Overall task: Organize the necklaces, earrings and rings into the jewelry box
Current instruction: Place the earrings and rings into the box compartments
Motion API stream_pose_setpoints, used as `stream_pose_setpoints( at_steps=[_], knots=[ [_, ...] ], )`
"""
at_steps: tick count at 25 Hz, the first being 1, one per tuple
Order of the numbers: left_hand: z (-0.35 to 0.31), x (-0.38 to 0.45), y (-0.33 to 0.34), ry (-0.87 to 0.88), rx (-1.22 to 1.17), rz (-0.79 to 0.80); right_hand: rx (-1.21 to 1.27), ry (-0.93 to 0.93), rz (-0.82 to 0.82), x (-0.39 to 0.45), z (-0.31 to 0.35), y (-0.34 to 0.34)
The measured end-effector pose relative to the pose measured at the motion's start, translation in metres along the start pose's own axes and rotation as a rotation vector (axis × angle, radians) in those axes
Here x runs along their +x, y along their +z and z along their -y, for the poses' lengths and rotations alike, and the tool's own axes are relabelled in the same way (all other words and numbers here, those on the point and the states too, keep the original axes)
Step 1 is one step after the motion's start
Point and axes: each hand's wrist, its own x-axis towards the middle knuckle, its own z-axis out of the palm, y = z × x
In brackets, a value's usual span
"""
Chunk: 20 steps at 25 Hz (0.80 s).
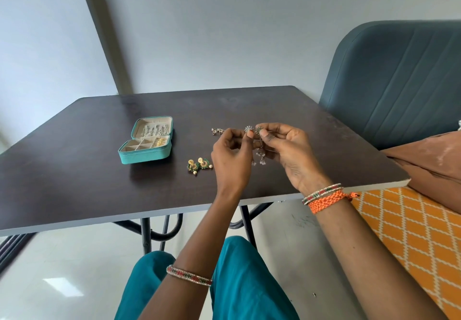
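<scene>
Both hands are raised over the middle of the dark table (99, 170), close together. My left hand (232, 160) has its fingers curled, thumb and forefinger pinching one silver earring (248, 128) at its round top. My right hand (287, 150), at 3 o'clock from the left, pinches the second silver earring (259, 130) the same way, and a thin chain with pale beads (257, 161) hangs down between the two palms. Whether the two pieces are linked I cannot tell. My right wrist wears beaded bangles (321, 193) and an orange woven band (329, 202); my left forearm carries another bangle (189, 275).

Nearest me on the tabletop, at 9 o'clock from my left hand and just beside it, lies a pair of gold and green earrings (199, 165) with pale drops. Farther out, at 11 o'clock from the left hand, a small pair of dark triangular earrings (218, 131) rests on the wood, apart from my fingers.

At 10 o'clock, well apart from the hands, the teal jewelry box (144, 156) stands open. Its upright lid (153, 127) has several hanging pieces pinned to it, and gold items (159, 142) sit in the right-hand compartment of the divided base. Beyond the table's right edge stands a blue-grey chair (399, 83).
</scene>
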Motion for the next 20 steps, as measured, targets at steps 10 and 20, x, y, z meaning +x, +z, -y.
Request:
stream_pose_setpoints(
  at_steps=[10, 20],
  knots=[
    [0.002, -0.020, 0.011, -0.256, -0.063, 0.175, -0.224, -0.081, -0.052, -0.010, -0.013, -0.027],
    [0.010, -0.020, 0.026, -0.140, 0.727, 0.153, -0.625, -0.163, -0.148, 0.001, -0.047, -0.048]
  ],
)
